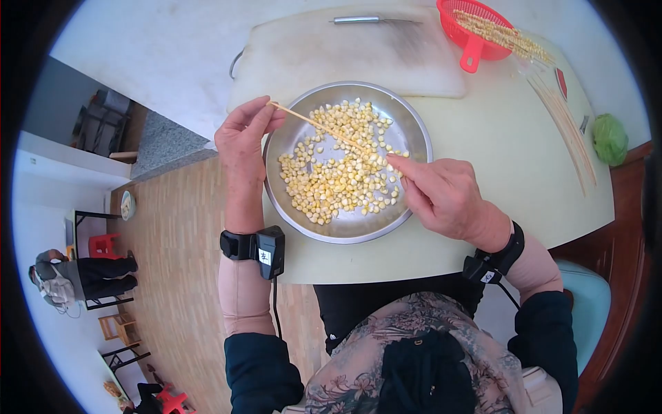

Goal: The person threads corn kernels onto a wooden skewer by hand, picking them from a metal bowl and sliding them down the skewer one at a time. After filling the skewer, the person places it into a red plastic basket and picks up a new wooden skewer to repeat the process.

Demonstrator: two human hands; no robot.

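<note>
A wide metal bowl [348, 233] holds many loose pale-yellow kernels [331, 186]. Over it slants a thin wooden skewer [310, 121]. My left hand [247, 131] pinches the skewer's upper-left end above the bowl's left rim. My right hand [445, 193] is closed at the bowl's right side, thumb and index finger pinched together near the skewer's other end, by a kernel. Whether the fingertips hold the kernel or the skewer is too small to tell.
Behind the bowl, a white cutting board [345, 58] bears a metal-handled tool [356, 20]. A red strainer [472, 52] with strung kernels, several long skewers [562, 124] and a green bundle [610, 139] lie at the right. Another person [83, 276] is far left.
</note>
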